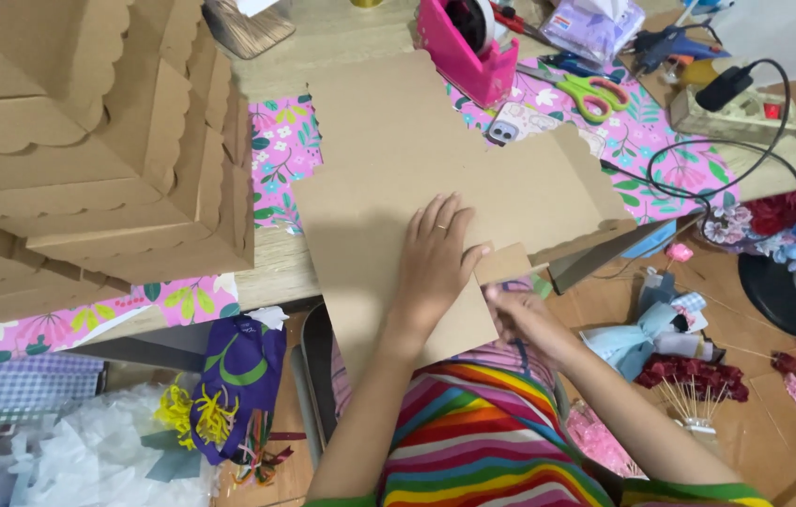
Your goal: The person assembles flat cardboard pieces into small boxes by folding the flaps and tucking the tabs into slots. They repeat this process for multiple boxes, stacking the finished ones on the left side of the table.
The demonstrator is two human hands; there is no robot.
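Observation:
A flat brown cardboard box blank (398, 160) with scalloped edges lies across the desk and hangs over its front edge. My left hand (436, 258) presses flat on the lower part of the blank, fingers apart. Just to its right, my right hand (515, 314) pinches a small side flap (503, 263) of the same cardboard at the lower edge, bending it. My lap in a rainbow-striped garment (482, 432) is directly beneath.
A tall stack of folded scalloped cardboard boxes (88, 141) fills the left. Behind the blank sit a pink tape dispenser (464, 42), green-handled scissors (590, 92), a phone (511, 124) and a black cable (698, 178). Artificial flowers (792, 211) and ribbons crowd the right; bags lie lower left.

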